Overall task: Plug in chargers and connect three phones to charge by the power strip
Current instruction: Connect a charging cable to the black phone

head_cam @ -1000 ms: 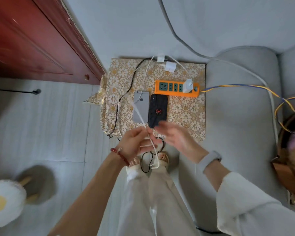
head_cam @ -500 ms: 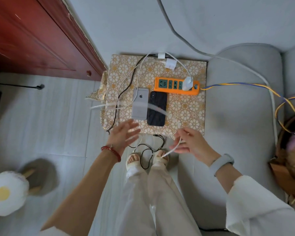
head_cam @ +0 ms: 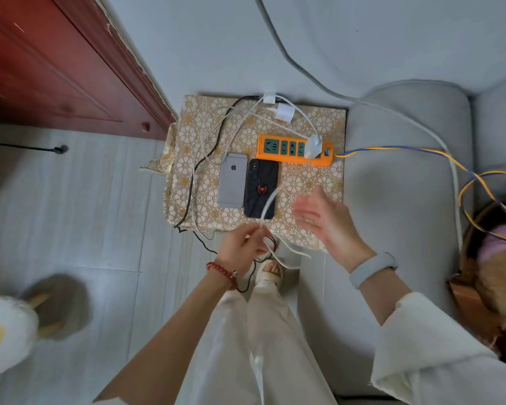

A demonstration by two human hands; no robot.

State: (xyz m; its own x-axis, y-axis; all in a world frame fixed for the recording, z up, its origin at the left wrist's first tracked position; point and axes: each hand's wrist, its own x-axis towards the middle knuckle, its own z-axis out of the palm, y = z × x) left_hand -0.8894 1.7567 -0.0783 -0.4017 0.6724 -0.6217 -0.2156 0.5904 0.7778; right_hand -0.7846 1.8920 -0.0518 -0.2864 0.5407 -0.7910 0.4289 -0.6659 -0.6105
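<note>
Cable (head_cam: 270, 198) pinched in left hand (head_cam: 241, 249), right hand (head_cam: 326, 220) spread.

Home (grey sofa (head_cam: 403, 200), tiled floor (head_cam: 79, 214))

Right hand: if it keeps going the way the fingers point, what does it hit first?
Probably the looped white cable that the left hand pinches, then the black phone with the red spider. The open right hand points up-left; depth is unclear, so it may pass above both.

Pinching white cable (head_cam: 270, 200) with left hand (head_cam: 243, 249) at near edge of patterned table (head_cam: 319, 182); right hand (head_cam: 330, 220) hovering, fingers spread. Lying mid-table: silver phone (head_cam: 232, 181) touching black phone (head_cam: 260, 188), orange power strip (head_cam: 294, 149) behind, carrying white charger (head_cam: 313, 146).
</note>
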